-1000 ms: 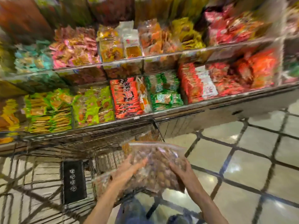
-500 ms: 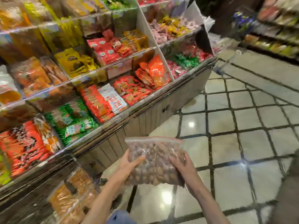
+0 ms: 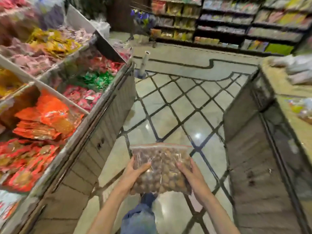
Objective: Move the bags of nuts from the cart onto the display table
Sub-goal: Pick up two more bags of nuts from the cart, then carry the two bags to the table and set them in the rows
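Note:
A clear zip bag of brown nuts (image 3: 162, 168) hangs in front of me over the tiled floor. My left hand (image 3: 135, 171) grips its left side and my right hand (image 3: 190, 174) grips its right side. The display table (image 3: 276, 92) stands on the right, with a few blurred bags (image 3: 298, 70) on its pale top and dark panelled sides below. The cart is out of view.
A slanted snack stand (image 3: 101, 115) full of coloured packets runs along the left. A tiled aisle (image 3: 177, 107) lies between the stand and the table. Dark shelves (image 3: 228, 22) of goods line the far wall. A grey post (image 3: 143, 65) stands on the floor ahead.
My view has swung right, away from the cart and snack stand, and the display table has come into view. Both hands still hold the bag of nuts in front of me.

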Motion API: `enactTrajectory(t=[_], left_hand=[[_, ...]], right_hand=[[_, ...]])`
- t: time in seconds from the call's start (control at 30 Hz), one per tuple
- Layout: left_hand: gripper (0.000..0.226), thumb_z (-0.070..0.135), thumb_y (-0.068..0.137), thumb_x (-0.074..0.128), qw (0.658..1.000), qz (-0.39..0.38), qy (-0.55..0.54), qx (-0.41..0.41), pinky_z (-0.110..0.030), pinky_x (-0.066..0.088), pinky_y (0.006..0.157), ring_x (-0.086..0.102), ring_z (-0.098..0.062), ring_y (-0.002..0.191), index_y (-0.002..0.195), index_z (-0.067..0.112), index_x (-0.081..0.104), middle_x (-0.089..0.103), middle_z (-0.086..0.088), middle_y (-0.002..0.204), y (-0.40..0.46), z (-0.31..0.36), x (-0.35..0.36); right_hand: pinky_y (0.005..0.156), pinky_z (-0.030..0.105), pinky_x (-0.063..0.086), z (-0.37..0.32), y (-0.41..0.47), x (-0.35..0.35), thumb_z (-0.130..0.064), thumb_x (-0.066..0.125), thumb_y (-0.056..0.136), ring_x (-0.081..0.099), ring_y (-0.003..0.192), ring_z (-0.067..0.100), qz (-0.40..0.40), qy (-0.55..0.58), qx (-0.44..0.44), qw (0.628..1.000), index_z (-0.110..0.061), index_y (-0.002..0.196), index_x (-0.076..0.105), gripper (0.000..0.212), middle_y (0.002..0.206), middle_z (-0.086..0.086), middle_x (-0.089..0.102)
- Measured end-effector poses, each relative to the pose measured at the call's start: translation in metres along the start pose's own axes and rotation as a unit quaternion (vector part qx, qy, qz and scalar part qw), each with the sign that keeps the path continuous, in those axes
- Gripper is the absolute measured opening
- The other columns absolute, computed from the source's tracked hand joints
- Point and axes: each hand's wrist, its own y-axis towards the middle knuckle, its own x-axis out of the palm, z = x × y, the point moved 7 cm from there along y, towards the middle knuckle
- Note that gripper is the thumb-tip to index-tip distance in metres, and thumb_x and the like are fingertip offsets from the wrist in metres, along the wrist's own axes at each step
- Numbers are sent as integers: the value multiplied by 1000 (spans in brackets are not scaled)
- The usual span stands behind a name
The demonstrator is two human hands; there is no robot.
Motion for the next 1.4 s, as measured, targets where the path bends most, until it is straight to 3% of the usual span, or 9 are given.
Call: enactTrajectory(t=[0.2, 0.33, 0.6, 0.77, 0.87, 1.0, 1.13, 1.23, 1.4], left_hand=[[59, 36, 84, 87, 995, -101, 17, 10, -47, 60, 98, 76, -20, 110, 136, 31, 59, 77, 1, 124, 124, 93, 53], [70, 47, 79, 91, 985, -164, 50, 3, -51, 59, 100, 75, -23, 114, 139, 34, 58, 75, 2, 128, 199, 137, 89], [65, 49, 80, 87, 973, -207, 101, 6, -33, 64, 86, 76, -13, 107, 137, 37, 56, 75, 5, 125, 366, 210, 181], [89, 65, 65, 92, 972, -199, 123, -9, -49, 60, 99, 73, -20, 115, 141, 38, 54, 72, 3, 131, 473, 266, 239], [71, 52, 77, 88, 975, -163, 149, 21, -38, 62, 91, 74, -19, 107, 134, 22, 59, 74, -2, 121, 531, 290, 277], [36, 38, 89, 82, 971, -171, 166, -18, -29, 60, 75, 72, -15, 95, 115, 29, 60, 71, -4, 116, 596, 332, 338], [70, 50, 78, 87, 954, -257, 153, -3, -37, 62, 90, 71, -17, 112, 138, 37, 53, 69, 3, 129, 661, 378, 409], [70, 45, 76, 91, 943, -296, 149, 5, -39, 63, 92, 76, -17, 109, 137, 33, 59, 75, 0, 126, 722, 394, 460], [78, 49, 69, 94, 914, -370, 164, 9, -44, 62, 97, 76, -20, 111, 137, 31, 60, 76, -1, 126, 824, 428, 552]], right_hand=[[97, 45, 61, -68, 86, -40, -43, 83, 87, 77, 108, 22, 100, 35, -7, 994, -26, 133, 62, 54, 120, 2, 79], [100, 48, 59, -98, 140, -70, -42, 82, 84, 78, 108, 24, 138, 50, -4, 989, -19, 133, 65, 56, 117, 3, 80], [105, 51, 57, -149, 282, -156, -50, 77, 91, 75, 116, 24, 177, 87, -21, 980, -28, 140, 61, 57, 127, 0, 77], [106, 53, 56, -198, 388, -226, -61, 78, 86, 74, 116, 25, 188, 114, -21, 975, -32, 137, 61, 61, 128, -1, 76], [106, 51, 56, -233, 442, -268, -71, 79, 79, 74, 116, 21, 193, 98, -28, 976, -39, 136, 62, 68, 129, -4, 75], [101, 44, 60, -278, 500, -321, -62, 78, 85, 76, 110, 15, 210, 83, -43, 973, -35, 133, 63, 56, 123, -5, 77], [97, 50, 62, -312, 551, -374, -49, 77, 89, 77, 108, 21, 253, 89, -48, 962, -29, 135, 61, 53, 120, 0, 78], [99, 57, 59, -328, 591, -418, -36, 77, 93, 77, 109, 30, 289, 102, -49, 951, -23, 129, 65, 40, 118, 8, 79], [92, 45, 63, -358, 662, -487, -27, 75, 96, 78, 106, 26, 361, 131, -55, 922, -21, 125, 67, 31, 116, 8, 80]])
